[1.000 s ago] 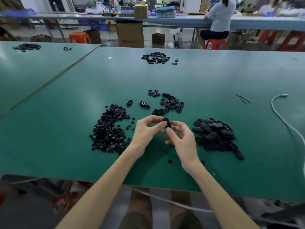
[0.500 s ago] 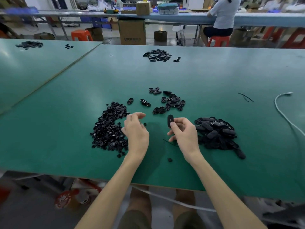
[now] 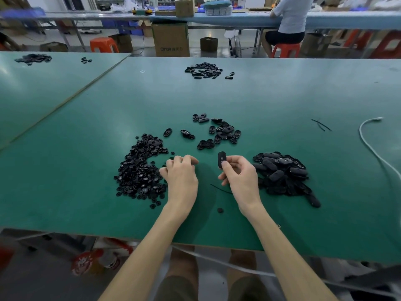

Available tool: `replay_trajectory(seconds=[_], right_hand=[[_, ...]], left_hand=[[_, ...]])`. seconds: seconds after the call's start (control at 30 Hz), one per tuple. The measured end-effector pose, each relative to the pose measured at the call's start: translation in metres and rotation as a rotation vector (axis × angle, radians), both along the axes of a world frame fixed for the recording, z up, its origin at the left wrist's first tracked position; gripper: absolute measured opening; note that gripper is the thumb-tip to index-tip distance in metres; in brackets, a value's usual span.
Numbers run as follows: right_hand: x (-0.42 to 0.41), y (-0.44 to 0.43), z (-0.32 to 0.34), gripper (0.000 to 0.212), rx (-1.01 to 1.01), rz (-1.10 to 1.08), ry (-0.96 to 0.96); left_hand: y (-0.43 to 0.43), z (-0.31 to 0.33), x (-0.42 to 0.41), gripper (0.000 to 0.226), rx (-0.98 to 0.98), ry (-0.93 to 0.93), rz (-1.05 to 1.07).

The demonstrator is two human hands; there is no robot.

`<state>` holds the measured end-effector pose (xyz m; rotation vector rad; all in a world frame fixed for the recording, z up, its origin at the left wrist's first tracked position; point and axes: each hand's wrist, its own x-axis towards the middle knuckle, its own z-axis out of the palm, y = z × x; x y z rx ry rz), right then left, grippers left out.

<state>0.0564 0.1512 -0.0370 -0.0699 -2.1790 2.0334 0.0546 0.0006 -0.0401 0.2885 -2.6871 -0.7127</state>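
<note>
Oval [image 3: 221,159] stands upright just above the table [image 3: 282,94], pinched at its lower end between thumb and fingers of the right hand [image 3: 240,177], a little left of the oval pile [image 3: 282,172]. A second ago both hands met on it, the left fingertips at its face. Now the left hand [image 3: 181,177] is away from it, down at the edge of the disc pile [image 3: 138,168], fingers curled over the loose discs. Whether it already holds one I cannot tell. My reading is that one fitting step is over and the left hand goes for the next small part while the oval waits. The oval is a smooth, matt black plastic shell, rounded at both ends, with what looks like a small recess on its face. The discs are tiny, flat and black, some with a bright centre. Ahead lies a scatter [image 3: 223,132] of ovals, several hollow side up; a stray disc [image 3: 220,210] lies between the wrists
</note>
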Motion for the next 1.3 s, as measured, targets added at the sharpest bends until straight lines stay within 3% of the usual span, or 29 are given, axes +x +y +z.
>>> replay_trajectory(seconds=[0.33, 0.53, 0.87, 1.3], right_hand=[[0.001, -0.001, 0.000, 0.008, -0.014, 0.013, 0.007], [0.002, -0.002, 0.001, 0.013, -0.006, 0.035, 0.013], [0.001, 0.000, 0.002, 0.014, -0.020, 0.028, 0.031], [0.001, -0.003, 0.002, 0.015, -0.078, 0.027, 0.016]], left_hand=[[-0.002, 0.009, 0.007, 0.012, 0.493, 0.165, -0.236], [-0.004, 0.011, 0.008, 0.013, 0.529, 0.211, -0.270], [-0.005, 0.011, 0.009, 0.015, 0.770, 0.190, -0.347], [-0.011, 0.010, 0.006, 0.018, 0.882, 0.216, -0.352]])
